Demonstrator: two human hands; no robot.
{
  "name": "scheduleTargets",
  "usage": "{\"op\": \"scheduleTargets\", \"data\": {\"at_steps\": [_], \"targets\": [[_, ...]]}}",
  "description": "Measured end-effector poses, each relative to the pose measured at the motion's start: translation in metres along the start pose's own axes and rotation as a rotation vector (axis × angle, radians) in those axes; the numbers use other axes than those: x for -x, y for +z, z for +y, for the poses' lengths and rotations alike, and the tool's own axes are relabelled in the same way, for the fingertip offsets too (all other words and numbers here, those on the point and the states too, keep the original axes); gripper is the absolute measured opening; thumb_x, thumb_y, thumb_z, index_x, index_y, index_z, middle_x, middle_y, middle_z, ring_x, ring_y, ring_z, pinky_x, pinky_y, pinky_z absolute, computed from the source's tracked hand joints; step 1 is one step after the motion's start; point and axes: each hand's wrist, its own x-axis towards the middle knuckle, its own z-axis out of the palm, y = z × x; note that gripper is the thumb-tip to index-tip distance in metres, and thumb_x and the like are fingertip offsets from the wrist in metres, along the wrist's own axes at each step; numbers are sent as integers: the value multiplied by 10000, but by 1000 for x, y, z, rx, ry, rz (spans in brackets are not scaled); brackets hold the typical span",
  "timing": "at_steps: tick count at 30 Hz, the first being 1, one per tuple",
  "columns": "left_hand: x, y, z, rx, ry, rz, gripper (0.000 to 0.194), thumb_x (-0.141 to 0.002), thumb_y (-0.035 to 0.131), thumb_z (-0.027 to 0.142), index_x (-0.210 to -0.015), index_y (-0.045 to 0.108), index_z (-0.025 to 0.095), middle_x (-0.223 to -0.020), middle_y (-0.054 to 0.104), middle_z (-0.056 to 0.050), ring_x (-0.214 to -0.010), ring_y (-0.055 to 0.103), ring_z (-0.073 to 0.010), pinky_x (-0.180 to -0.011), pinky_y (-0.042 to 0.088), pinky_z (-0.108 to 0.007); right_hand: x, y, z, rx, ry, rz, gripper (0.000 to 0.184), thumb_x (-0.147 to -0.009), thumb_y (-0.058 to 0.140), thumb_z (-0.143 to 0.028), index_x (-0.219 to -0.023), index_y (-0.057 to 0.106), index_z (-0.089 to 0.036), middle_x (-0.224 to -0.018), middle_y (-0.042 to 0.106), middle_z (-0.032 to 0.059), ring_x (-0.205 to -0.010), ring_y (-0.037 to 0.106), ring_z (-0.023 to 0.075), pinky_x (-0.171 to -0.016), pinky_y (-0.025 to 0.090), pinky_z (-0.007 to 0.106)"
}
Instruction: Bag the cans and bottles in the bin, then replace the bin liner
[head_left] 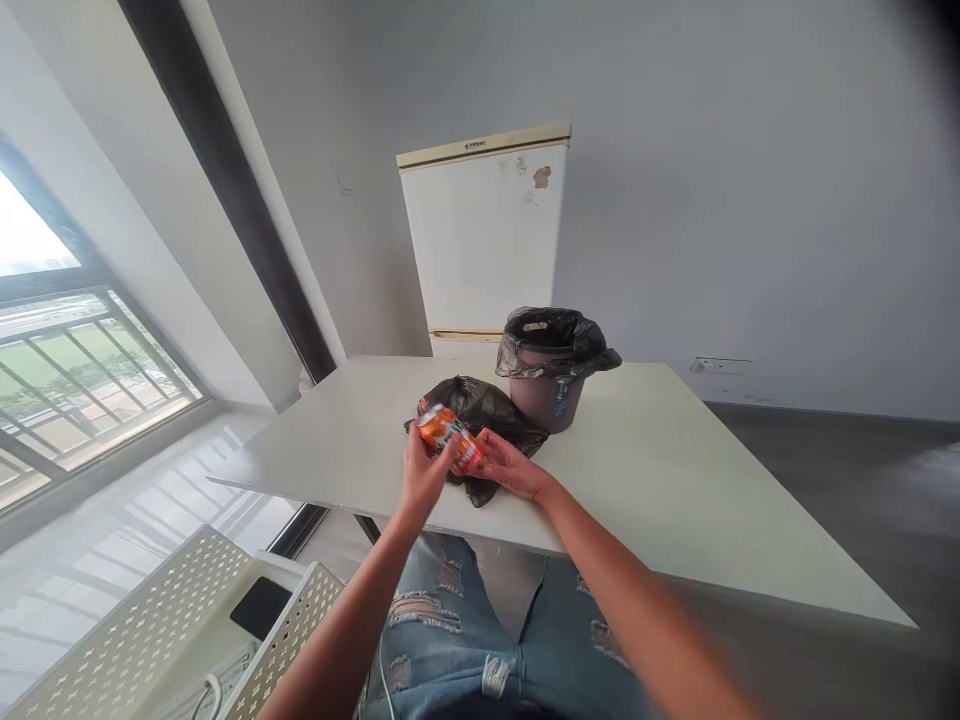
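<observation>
An orange and white drink can is held tilted between both hands above the near part of the table. My left hand grips its left side, with the thumb across the front. The fingers of my right hand close on the can's lower right end. Just behind and beneath the can lies a black plastic bag, bunched up on the tabletop; its contents are hidden. A purple-brown trash bin stands against the bag's right side, its rim covered by a black liner.
The white table reaches far to the right, ending in a pointed corner. Behind it stands a white fridge. At lower left, a perforated white basket holds a dark flat object and a cable. A railed window is at left.
</observation>
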Motion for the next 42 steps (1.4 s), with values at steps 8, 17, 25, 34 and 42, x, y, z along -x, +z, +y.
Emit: {"op": "scheduleTargets", "data": {"at_steps": [8,17,25,34,42], "targets": [[-133,-81,-90,-289,-121,495,621,-735,839,391,-1223,484,245,-1077,654,-71,-988,643,-234,-937,522,-444,-2,-4,-1,410,5,-80,562,-907,658,-728,-776,500,-205,-1052,730,128,-949,723,247,-932,566,452],[-139,-82,-159,-374,-273,261,525,-693,858,417,-969,450,233,-798,594,0,-773,621,-233,-803,525,-429,-4,-21,16,1029,-139,305,493,-1011,565,-412,-577,441,-215,-647,476,10,-715,474,187,-848,472,376],[-132,-83,-149,-375,-22,441,590,-926,652,445,-1356,383,144,-1415,438,-244,-1417,428,-355,-1190,360,-569,-9,-25,23,1368,-337,462,297,-1030,483,-240,-1170,742,-207,-1583,479,124,-1461,426,289,-1218,383,489],[-107,-49,-119,-330,421,-204,333,-1047,494,432,-1209,690,217,-1426,582,-129,-1369,550,-266,-1196,443,-442,-12,-31,29,1681,-211,591,324,-950,544,-121,-1086,819,-223,-1042,664,110,-1007,609,261,-915,550,415],[-118,-44,-137,-273,272,-505,516,-1047,507,508,-1464,596,218,-1601,468,-142,-1504,436,-301,-1285,318,-488,-17,-26,28,1758,-134,659,358,-974,526,-144,-1243,752,-211,-1450,593,121,-1214,562,311,-1005,504,452]]}}
